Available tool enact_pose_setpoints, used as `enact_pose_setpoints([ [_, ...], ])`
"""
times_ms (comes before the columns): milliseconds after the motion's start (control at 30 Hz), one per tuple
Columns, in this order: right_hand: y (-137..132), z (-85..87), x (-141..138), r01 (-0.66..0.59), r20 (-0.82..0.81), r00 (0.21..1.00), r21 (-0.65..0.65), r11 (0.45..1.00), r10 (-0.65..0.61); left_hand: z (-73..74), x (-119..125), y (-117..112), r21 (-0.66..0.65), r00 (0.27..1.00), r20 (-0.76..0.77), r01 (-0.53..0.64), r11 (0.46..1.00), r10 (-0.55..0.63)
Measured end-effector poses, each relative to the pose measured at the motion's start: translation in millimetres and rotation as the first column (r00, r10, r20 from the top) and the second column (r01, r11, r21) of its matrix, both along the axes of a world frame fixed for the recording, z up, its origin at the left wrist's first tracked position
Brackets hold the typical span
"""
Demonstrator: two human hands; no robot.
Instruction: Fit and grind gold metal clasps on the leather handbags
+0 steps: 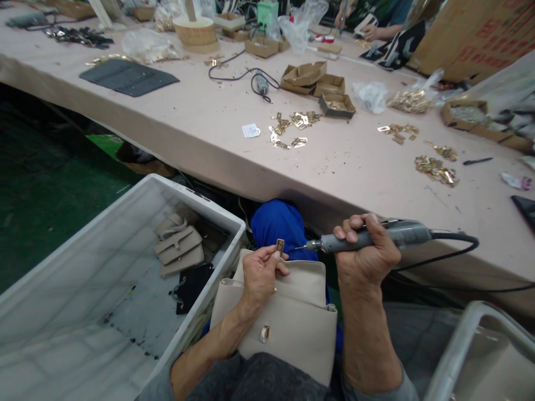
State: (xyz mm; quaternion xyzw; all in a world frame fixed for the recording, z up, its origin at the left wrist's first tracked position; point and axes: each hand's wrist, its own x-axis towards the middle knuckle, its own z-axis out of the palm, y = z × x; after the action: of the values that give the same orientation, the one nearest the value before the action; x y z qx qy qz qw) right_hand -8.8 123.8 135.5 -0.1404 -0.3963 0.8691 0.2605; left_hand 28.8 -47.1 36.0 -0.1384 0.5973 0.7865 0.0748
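Observation:
A beige handbag (288,317) lies on my lap, with a small metal clasp on its front. My left hand (261,273) rests on the bag's top edge and pinches a small gold metal fitting (280,247) upright between thumb and fingers. My right hand (368,250) grips a grey corded electric screwdriver (376,236), held level with its bit tip pointing left, a short gap from the fitting.
A white plastic crate (125,267) at my left holds beige and black bags. The pink worktable (343,161) ahead carries scattered gold fittings (292,128), small cardboard boxes (313,81), plastic bags and a second corded tool (261,83). Another crate rim (472,334) stands at right. A person's hand shows at the far edge.

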Motion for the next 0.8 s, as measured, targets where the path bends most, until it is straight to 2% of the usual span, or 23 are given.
enact_pose_setpoints([
  [233,11.2,-5.6,-2.9,0.033,0.015,0.999,-0.025,0.999,-0.033,-0.5,-1.3,2.7,0.088,0.999,0.043,-0.031,0.996,0.027],
  [600,-4.7,-6.9,0.1,0.008,0.033,0.999,-0.032,0.999,-0.007,-0.8,-2.9,-0.1,0.023,0.998,0.044,-0.034,0.999,0.033],
  [700,0.8,-10.6,-0.2,0.012,0.047,0.999,-0.077,0.997,-0.008,-2.2,-5.3,0.1,0.028,0.997,0.060,-0.049,0.998,0.048],
  [800,12.8,-17.5,-5.0,0.021,0.056,0.998,-0.171,0.985,-0.012,-3.8,-7.6,-3.9,-0.021,0.999,0.021,-0.050,0.999,0.050],
])
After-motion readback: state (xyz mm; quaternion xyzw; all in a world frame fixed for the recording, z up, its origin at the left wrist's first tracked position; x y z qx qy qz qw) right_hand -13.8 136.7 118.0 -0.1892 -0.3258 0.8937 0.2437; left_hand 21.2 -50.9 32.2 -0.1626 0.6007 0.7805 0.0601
